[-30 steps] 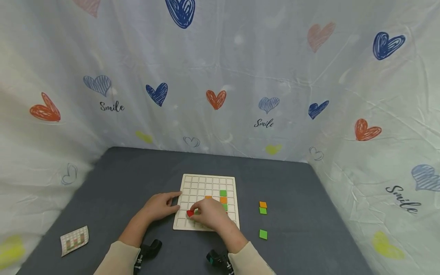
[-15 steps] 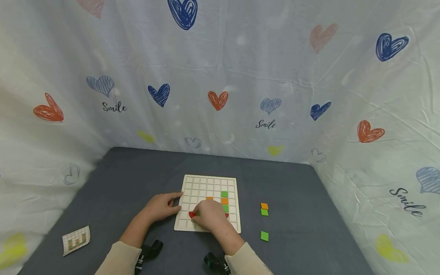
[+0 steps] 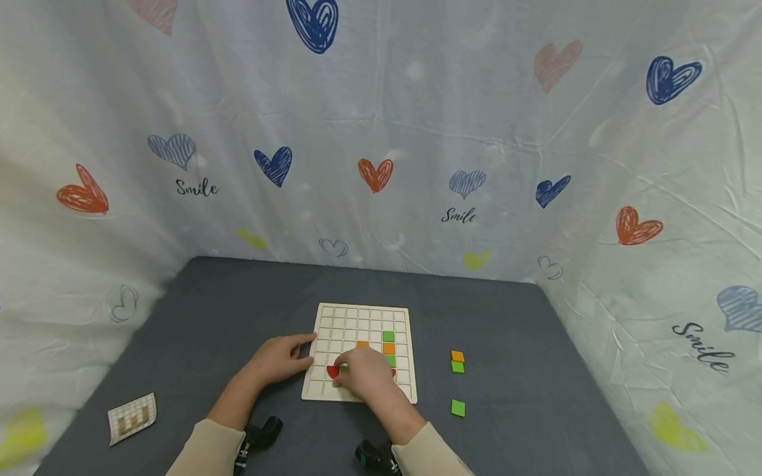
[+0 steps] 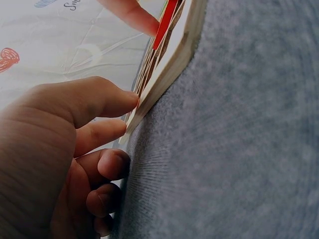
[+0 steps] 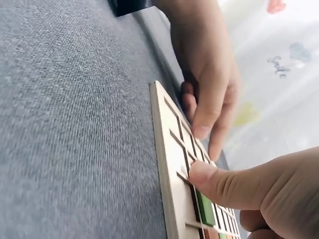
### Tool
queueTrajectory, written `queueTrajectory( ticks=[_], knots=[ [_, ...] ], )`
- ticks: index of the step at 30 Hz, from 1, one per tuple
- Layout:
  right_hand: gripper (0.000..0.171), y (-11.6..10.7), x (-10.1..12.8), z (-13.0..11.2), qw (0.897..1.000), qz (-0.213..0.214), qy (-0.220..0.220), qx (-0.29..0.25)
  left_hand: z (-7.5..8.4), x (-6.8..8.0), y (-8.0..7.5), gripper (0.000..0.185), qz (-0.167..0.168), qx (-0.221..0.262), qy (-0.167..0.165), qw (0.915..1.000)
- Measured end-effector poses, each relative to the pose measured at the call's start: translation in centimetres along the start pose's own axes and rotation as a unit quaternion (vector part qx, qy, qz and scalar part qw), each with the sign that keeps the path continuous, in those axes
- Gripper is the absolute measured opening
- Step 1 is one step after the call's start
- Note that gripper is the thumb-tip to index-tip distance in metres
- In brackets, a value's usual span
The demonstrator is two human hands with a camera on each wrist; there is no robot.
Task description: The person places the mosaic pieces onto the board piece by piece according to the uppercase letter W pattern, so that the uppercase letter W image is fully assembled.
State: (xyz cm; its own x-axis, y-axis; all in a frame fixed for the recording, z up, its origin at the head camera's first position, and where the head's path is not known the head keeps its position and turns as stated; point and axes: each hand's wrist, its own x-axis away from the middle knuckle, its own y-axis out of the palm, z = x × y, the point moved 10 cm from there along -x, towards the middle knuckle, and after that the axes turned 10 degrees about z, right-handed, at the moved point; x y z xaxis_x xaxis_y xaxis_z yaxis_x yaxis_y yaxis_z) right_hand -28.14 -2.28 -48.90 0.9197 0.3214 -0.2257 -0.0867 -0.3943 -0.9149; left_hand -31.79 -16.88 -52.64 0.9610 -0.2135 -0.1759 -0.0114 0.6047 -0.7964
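Note:
A pale wooden grid board (image 3: 335, 318) lies on the dark table. My left hand (image 3: 278, 359) is at its left side, thumb and index fingertips touching the edge; in the left wrist view the other fingers hang loosely bent. My right hand (image 3: 367, 375) reaches over the lower part, thumb and index fingertip pinching a red tile (image 3: 333, 372) in a lower left cell. The left wrist view shows that red tile (image 4: 165, 25) standing slightly above the grid. Beside the right thumb is a green tile (image 5: 205, 206). Green tiles (image 3: 388, 336) and orange tiles (image 3: 389, 348) occupy cells on the right; the right hand hides others.
Right of the board lie an orange tile (image 3: 457, 356) touching a green tile (image 3: 457, 367), and a separate green tile (image 3: 458, 408) nearer the front. A curled printed pattern card (image 3: 132, 418) is at the left. A white curtain with hearts (image 3: 381, 225) surrounds the table.
The right fingertips have shifted slightly right against the red tile, so more of it shows. The left hand stays at the board's edge. The whole head view has shifted a little.

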Motion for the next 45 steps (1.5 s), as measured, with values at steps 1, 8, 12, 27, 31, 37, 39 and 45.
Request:
queueTrajectory(
  ticks=[1,8,12,27,31,37,39,45],
  knots=[
    [0.024,-0.2,0.2,0.2,1.000,0.004,0.001,-0.003,0.0,0.0,0.0,0.051,0.000,0.000,0.001,1.0000],
    [0.032,-2.4,2.1,2.7,0.999,0.033,0.038,-0.017,0.0,0.0,0.3,0.052,-0.005,0.001,-0.003,1.0000],
    [0.032,-3.9,3.4,4.4,0.996,0.040,0.062,-0.039,-0.2,0.0,0.3,0.052,-0.008,0.002,-0.007,0.9999],
    [0.036,-6.6,8.9,11.3,0.993,0.026,0.097,-0.063,-0.3,-0.1,0.4,0.053,-0.004,0.007,-0.007,0.9999],
    [0.040,-7.1,10.2,13.8,0.991,0.022,0.118,-0.057,-0.3,0.0,0.2,0.052,0.000,0.003,-0.006,1.0000],
    [0.040,-7.9,11.8,16.7,0.986,-0.008,0.157,-0.054,-0.1,0.1,0.2,0.052,-0.002,0.009,-0.009,0.9999],
    [0.037,-8.1,12.3,17.5,0.984,-0.017,0.172,-0.045,0.0,0.1,0.2,0.052,-0.003,0.008,-0.009,0.9999],
    [0.023,-8.3,13.3,18.8,0.979,-0.033,0.196,-0.038,-0.1,0.1,0.1,0.052,0.002,0.005,-0.012,0.9999]
  ],
)
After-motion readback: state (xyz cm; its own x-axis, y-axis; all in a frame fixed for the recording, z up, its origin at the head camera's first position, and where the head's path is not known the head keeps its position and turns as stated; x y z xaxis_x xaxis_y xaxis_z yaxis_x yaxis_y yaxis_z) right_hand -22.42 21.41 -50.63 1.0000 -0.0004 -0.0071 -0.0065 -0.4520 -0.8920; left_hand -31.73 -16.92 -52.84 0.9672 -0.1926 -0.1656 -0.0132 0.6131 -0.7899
